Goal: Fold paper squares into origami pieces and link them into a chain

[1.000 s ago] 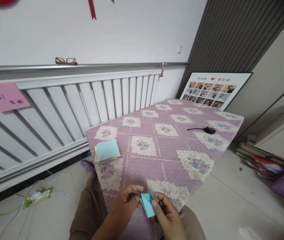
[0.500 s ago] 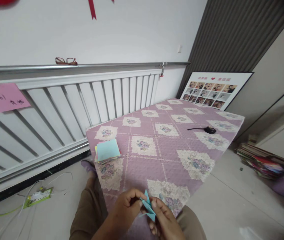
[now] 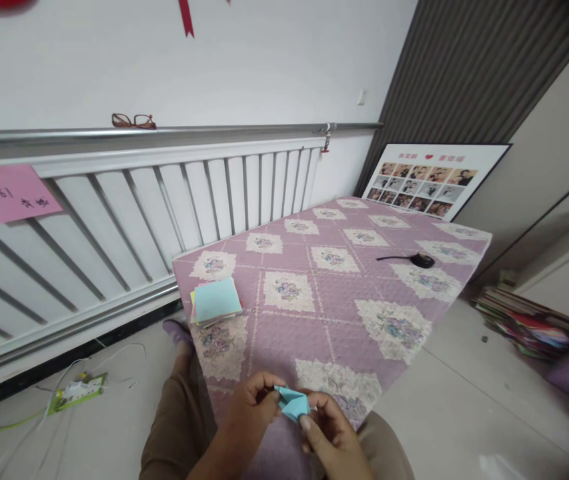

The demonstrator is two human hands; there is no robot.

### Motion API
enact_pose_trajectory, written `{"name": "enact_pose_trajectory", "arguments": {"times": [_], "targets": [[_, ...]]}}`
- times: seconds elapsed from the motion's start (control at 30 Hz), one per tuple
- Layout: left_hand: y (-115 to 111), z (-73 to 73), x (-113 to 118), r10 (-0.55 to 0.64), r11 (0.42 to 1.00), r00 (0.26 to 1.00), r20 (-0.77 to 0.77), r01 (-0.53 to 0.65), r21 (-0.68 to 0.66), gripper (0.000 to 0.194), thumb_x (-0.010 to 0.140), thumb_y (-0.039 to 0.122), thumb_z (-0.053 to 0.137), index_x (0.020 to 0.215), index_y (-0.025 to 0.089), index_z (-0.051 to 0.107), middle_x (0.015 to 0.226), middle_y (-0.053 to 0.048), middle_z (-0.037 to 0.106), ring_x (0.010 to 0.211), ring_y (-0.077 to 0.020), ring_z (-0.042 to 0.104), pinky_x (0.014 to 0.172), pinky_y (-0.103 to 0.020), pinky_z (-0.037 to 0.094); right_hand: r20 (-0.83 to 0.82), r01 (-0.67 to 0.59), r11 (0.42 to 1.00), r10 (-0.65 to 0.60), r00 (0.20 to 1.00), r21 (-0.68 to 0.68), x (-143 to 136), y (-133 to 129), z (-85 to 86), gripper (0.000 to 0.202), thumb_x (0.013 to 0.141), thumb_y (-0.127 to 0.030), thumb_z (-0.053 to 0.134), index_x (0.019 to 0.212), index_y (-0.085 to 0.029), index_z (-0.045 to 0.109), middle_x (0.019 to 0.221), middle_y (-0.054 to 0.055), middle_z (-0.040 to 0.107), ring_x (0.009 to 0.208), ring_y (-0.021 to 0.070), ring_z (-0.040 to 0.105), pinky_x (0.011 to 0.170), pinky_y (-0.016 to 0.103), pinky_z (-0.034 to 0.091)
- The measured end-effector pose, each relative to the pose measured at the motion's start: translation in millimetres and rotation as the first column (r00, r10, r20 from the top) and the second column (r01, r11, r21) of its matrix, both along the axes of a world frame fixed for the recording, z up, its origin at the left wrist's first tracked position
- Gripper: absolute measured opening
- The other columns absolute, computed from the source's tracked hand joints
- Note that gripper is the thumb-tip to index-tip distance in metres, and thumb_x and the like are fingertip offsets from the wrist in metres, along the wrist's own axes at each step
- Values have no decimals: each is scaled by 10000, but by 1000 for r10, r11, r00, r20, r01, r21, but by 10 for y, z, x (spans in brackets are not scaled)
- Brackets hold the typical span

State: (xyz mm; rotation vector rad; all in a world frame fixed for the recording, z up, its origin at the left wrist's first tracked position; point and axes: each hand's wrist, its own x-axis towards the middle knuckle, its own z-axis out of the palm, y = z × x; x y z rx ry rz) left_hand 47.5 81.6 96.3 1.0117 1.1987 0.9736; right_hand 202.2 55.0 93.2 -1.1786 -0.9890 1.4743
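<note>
Holds a folded blue paper (image 3: 295, 405) between both hands, over the near end of a floral tablecloth (image 3: 284, 337). Pinches its left corner with thumb and fingers of the left hand (image 3: 251, 408); grasps its right end with the right hand (image 3: 333, 433), thumb against it. Has a stack of paper squares (image 3: 217, 300), light blue uppermost, ahead to the left on the cloth; farther off to the right, a black object (image 3: 422, 261) with a thin tail; at the far end, a photo board (image 3: 424, 181). Faces a white radiator (image 3: 221, 193), with glasses (image 3: 122, 121) on the pipe (image 3: 224, 129) above.
</note>
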Motion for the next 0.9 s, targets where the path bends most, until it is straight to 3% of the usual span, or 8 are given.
{"name": "enact_pose_trajectory", "arguments": {"times": [0.1,0.33,0.6,0.73,0.9], "targets": [[-22,-34,9,-22,1000,999,29,22,-1,234,703,321,615,881,172,643,572,38,555,531,-109,468,547,-237,348,14,24,1000,-24,1000,-6,-9,23,-8,370,672,-560,711,695,-204,610,605,-22,543,565,124,471,492,214,393],[-58,-40,-15,-144,989,987,74,145,-7,249,713,319,606,890,149,647,607,14,587,539,-114,498,559,-251,373,-34,124,990,-126,991,-67,-30,26,6,389,699,-564,690,654,-191,591,532,-51,463,495,88,392,466,197,323],[-31,-69,-15,-102,992,988,116,109,-59,272,703,382,644,854,161,591,575,38,556,522,-105,497,546,-237,375,-60,292,956,-290,955,20,-70,26,43,353,638,-491,767,784,-223,590,620,-43,529,555,117,445,529,219,371],[-15,-70,-21,-110,992,988,108,115,-47,264,703,388,656,840,174,583,575,47,545,522,-99,487,549,-233,367,31,234,968,-238,971,93,-20,36,57,328,662,-486,744,668,-210,567,673,-22,542,574,120,436,528,224,361],[-24,-47,-11,-104,995,994,38,104,-7,166,729,313,619,811,171,597,582,39,550,549,-108,485,566,-234,366,23,130,992,-130,991,9,28,51,67,362,662,-510,734,620,-205,544,664,-21,530,569,115,421,507,212,364]]}}
